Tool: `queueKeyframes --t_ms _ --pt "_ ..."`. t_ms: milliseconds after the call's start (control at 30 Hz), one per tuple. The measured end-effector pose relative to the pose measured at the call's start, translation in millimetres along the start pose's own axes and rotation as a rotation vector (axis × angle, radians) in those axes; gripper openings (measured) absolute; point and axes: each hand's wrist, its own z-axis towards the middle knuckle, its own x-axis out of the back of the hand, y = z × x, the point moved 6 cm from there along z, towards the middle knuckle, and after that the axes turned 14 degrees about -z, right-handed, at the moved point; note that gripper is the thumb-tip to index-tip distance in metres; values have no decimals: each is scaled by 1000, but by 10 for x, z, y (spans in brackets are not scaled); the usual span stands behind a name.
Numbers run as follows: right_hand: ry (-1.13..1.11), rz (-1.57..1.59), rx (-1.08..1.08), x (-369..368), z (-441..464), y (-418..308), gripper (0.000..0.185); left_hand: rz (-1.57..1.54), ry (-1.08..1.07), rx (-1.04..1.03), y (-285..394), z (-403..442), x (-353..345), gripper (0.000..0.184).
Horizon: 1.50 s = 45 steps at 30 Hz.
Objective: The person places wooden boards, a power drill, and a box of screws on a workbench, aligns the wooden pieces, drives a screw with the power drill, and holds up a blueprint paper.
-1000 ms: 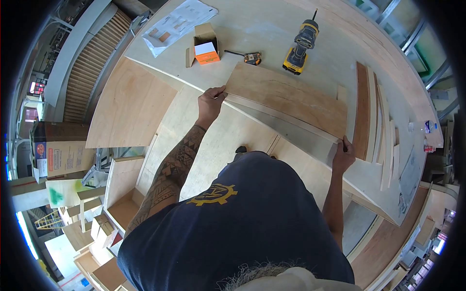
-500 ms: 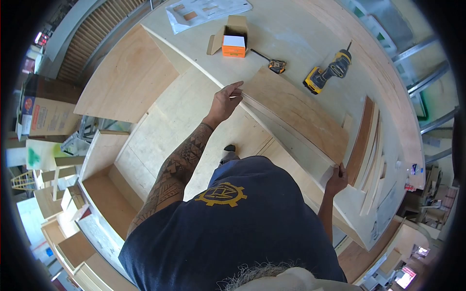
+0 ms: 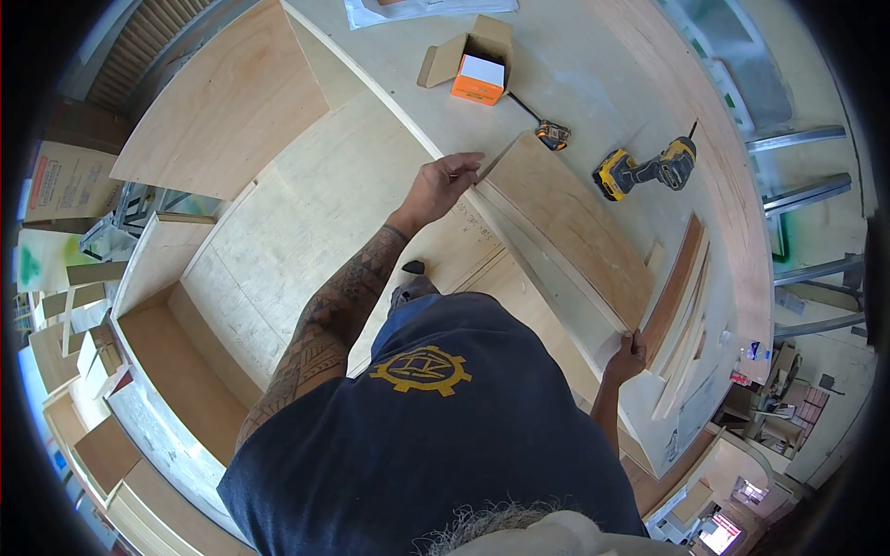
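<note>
A long plywood piece point(image 3: 570, 227) with a raised front edge lies on the pale workbench point(image 3: 408, 102). At its far left corner is my left hand point(image 3: 443, 188), fingers stretched and slightly apart, beside the end of the piece. My right hand point(image 3: 627, 357) pinches the near right corner of the piece. Beyond the plywood are a tape measure point(image 3: 553, 135) and a yellow and black cordless drill point(image 3: 644, 173). An open cardboard box point(image 3: 487, 42) with an orange and white box point(image 3: 479, 80) in it stands at the back left.
Wood strips point(image 3: 681, 306) lie right of the plywood piece. Printed sheets point(image 3: 426, 9) are at the bench's far edge. A plywood panel point(image 3: 218, 102) stands at the upper left, and an open wooden compartment point(image 3: 181, 361) is at lower left. A bottle point(image 3: 756, 351) stands at right.
The view has turned, so the bench things sit further right. The left hand's fingers, closed on the corner before, have spread. My right hand remains at the near right corner.
</note>
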Motion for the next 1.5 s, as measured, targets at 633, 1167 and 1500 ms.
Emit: queueKeyframes --t_ms 633,1167,1500 --pt "13 95 -74 -6 29 101 26 127 -229 -154 144 137 -181 22" --pt "11 75 -102 -28 -11 62 31 323 -285 -296 247 129 -260 18" --pt "-12 -254 655 -882 -332 -2022 64 396 -301 -385 235 110 -285 18"
